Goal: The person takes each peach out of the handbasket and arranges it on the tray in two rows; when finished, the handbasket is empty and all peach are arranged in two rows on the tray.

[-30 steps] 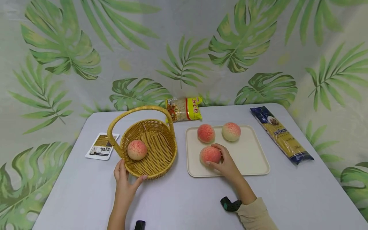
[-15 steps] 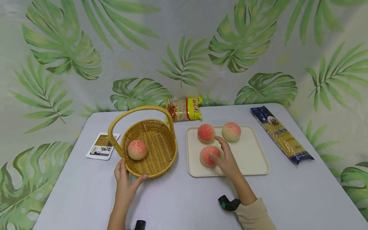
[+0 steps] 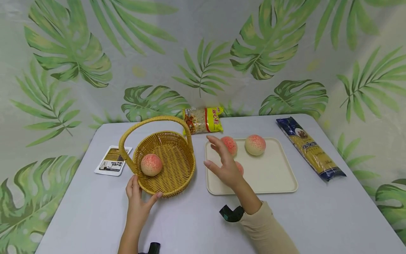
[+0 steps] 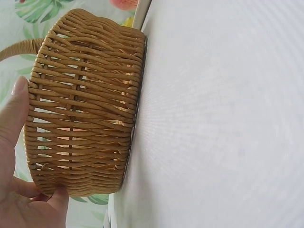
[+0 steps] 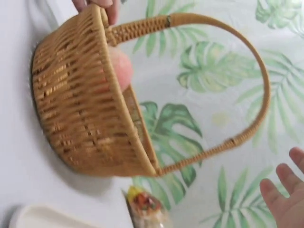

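A wicker basket with a tall handle stands on the left half of the table, one peach inside it. My left hand holds its near left side, thumb at the rim; the left wrist view shows the thumb and curled fingers against the weave. My right hand, fingers spread and holding nothing, hovers over the left side of a cream tray. Behind that hand, two peaches are partly hidden: one farther back and one nearer. Another peach sits at the tray's back.
Behind the basket lies a yellow-ended food packet. To the right of the tray is a long blue-and-gold packet. A small white flat packet lies left of the basket. Leaf-patterned cloth hangs behind the table.
My right hand has let go of the near peach on the tray, then lifted and moved left. That peach stays on the tray. The left hand and basket have stayed put.
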A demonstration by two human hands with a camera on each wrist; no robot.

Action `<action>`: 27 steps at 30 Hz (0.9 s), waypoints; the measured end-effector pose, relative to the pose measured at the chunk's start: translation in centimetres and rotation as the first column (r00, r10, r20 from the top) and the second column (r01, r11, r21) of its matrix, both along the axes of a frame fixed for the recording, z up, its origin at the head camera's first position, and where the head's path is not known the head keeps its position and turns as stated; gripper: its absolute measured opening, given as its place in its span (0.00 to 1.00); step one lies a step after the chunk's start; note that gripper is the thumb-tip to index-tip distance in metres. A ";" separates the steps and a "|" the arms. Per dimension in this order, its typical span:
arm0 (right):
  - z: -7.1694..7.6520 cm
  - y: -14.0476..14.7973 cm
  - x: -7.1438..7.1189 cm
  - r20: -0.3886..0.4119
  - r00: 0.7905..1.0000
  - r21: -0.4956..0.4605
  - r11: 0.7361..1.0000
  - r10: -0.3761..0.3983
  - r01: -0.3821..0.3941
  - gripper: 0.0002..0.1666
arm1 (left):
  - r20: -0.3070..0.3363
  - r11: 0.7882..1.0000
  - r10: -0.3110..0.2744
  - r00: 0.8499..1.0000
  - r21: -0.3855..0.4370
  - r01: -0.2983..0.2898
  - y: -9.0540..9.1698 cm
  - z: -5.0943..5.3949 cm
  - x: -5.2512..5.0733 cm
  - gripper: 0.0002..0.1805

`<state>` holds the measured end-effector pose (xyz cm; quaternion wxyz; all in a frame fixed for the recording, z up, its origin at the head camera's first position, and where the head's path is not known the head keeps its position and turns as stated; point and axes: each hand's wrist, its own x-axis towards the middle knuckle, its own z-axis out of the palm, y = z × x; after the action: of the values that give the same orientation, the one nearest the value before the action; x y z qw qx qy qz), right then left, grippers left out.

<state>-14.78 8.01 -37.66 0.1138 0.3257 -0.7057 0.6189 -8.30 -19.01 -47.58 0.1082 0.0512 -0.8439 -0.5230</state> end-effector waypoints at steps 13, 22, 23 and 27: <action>-5.7 -6.5 -4.1 0.130 0.990 0.187 0.979 0.063 -0.087 0.38 | 0.000 1.000 0.002 1.000 -0.007 -0.002 -0.1 -0.3 -0.1 0.58; -7.1 -8.7 -5.1 0.141 0.987 0.330 0.937 0.072 -0.116 0.41 | -0.005 1.000 0.002 1.000 -0.013 -0.002 -0.1 -0.4 -0.1 0.57; -7.1 -8.9 -5.2 0.151 0.986 0.345 0.931 0.067 -0.116 0.42 | -0.006 1.000 0.003 1.000 -0.012 -0.003 -0.1 -0.5 -0.1 0.57; -7.0 -9.5 -5.5 0.178 0.983 0.412 0.903 0.047 -0.118 0.44 | -0.010 1.000 -0.003 1.000 -0.005 0.003 -0.2 -0.5 -0.1 0.57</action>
<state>-20.24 -1.54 -44.62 -0.0440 0.3204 -0.8149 0.4810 -8.44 -19.17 -48.08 0.1117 0.0472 -0.8447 -0.5213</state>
